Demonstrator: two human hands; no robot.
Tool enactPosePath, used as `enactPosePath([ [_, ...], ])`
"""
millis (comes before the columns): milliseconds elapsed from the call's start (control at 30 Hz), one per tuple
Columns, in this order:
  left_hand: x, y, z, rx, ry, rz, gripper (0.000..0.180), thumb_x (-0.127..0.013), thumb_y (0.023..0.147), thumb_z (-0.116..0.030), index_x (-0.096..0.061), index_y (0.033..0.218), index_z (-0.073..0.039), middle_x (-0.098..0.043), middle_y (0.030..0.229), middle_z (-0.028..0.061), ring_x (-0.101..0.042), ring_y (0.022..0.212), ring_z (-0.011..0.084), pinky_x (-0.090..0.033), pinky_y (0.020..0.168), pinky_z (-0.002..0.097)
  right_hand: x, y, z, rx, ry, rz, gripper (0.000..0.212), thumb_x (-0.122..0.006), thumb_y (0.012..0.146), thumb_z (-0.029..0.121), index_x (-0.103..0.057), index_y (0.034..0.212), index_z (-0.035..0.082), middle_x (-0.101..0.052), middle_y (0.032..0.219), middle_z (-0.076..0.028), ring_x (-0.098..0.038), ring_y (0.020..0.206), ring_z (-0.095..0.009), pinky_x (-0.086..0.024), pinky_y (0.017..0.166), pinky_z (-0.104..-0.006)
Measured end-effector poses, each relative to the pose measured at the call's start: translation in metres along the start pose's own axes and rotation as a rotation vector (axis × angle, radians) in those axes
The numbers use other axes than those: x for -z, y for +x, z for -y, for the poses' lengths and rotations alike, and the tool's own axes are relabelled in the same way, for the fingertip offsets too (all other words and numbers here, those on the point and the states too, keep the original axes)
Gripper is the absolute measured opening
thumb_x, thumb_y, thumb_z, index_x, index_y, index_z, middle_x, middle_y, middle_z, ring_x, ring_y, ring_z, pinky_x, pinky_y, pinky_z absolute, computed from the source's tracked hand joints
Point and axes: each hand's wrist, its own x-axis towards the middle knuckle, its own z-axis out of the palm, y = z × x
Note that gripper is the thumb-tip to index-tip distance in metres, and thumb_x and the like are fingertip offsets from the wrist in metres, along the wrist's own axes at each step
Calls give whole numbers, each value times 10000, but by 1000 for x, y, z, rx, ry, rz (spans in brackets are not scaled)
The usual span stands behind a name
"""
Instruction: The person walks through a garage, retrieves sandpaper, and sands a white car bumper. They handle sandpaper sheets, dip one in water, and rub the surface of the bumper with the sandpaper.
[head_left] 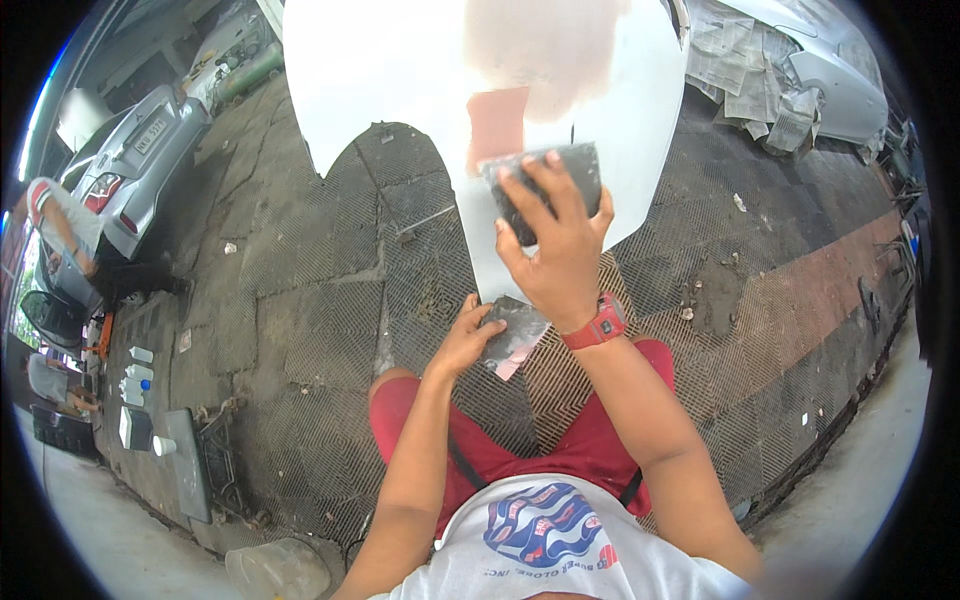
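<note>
A large white car body panel with a rounded wheel-arch cutout stands in front of me. It bears a smeared brownish patch and a sharper-edged pinkish patch. My right hand, a red watch on its wrist, spreads its fingers over a dark grey sheet like sandpaper and holds it against the panel beside the pinkish patch. Lower down, my left hand grips a second dark, dusty sandpaper-like sheet at the panel's bottom tip. A pinkish piece shows under that sheet.
Worn patterned matting covers the floor. A silver car stands at left, with a person near it. Bottles, a white cup and a bucket sit lower left. Another car, partly papered, is at right.
</note>
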Motion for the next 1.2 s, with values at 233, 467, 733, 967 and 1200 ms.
enactPosePath([
  [233, -6, -5, -7, -24, 35, 25, 383, -668, 966, -196, -701, 1262, 45, -445, 1284, 120, -446, 1304, 278, -385, 1138, 397, 23, 56, 0, 26, -23, -149, 423, -696, 930, 305, -715, 1340, 204, -617, 1393, -40, -521, 1437, -265, -223, 1113, -743],
  [467, -4, -8, -8, 0, 53, 37, 367, -671, 963, -193, -699, 1232, 54, -445, 1273, 124, -460, 1292, 274, -405, 1109, 381, 21, 67, 13, 42, 0, -78, 405, -698, 920, 307, -732, 1309, 196, -621, 1362, -33, -547, 1399, -259, -260, 1096, -743],
  [733, -4, -10, -15, 30, 32, 29, 398, -671, 959, -200, -684, 1246, 76, -455, 1307, 132, -479, 1291, 267, -410, 1104, 353, -8, 7, 9, 38, -69, 15, 458, -723, 916, 282, -705, 1373, 241, -588, 1420, -27, -471, 1476, -240, -232, 1156, -669],
  [967, -4, -10, -20, 17, 53, -45, 427, -670, 949, -197, -677, 1266, 90, -462, 1326, 138, -478, 1307, 273, -409, 1111, 360, 8, 3, 10, 3, -38, 36, 456, -720, 916, 289, -705, 1367, 229, -594, 1425, -32, -479, 1472, -254, -224, 1144, -703],
  [1200, -1, -3, -7, -1, 53, 37, 374, -665, 961, -195, -703, 1243, 48, -451, 1280, 131, -462, 1290, 274, -402, 1109, 378, 13, 54, 5, 28, -35, -121, 426, -714, 926, 306, -720, 1343, 222, -595, 1416, -31, -501, 1451, -269, -235, 1089, -768],
])
